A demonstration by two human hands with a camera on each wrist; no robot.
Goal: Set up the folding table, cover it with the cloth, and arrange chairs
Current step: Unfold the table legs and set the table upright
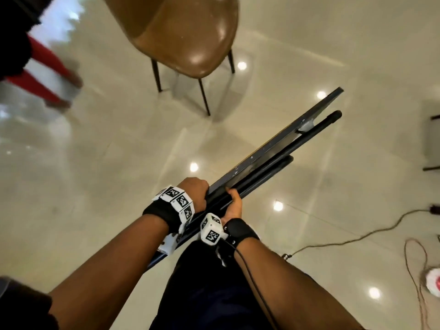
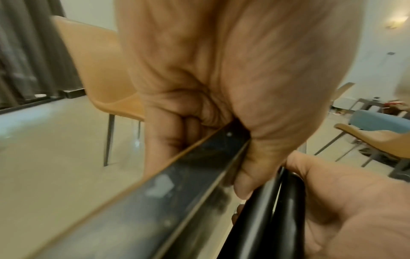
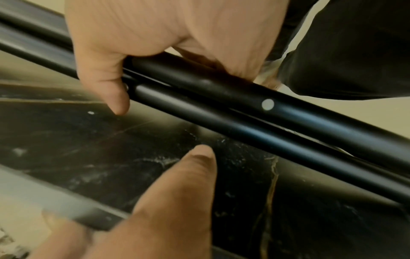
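The folding table [image 1: 314,111] is folded flat and held on edge above the floor, pointing away to the upper right. Its black leg tubes [image 1: 309,135] lie folded against its underside. My left hand [image 1: 195,190] grips the table's near edge, fingers over the top face and thumb on the dark rim [image 2: 155,201]. My right hand [image 1: 233,204] curls round the leg tubes [image 3: 221,91] beside it. The scuffed dark underside [image 3: 88,149] shows below the tubes. A brown chair [image 1: 185,32] stands ahead of me. No cloth is in view.
Another person's red trouser legs [image 1: 42,75] are at the left. A cable [image 1: 357,239] and a round white and red object [image 1: 433,282] lie on the glossy tiled floor at the right. More chairs [image 2: 377,140] stand further off, with dark curtains [image 2: 26,52] behind.
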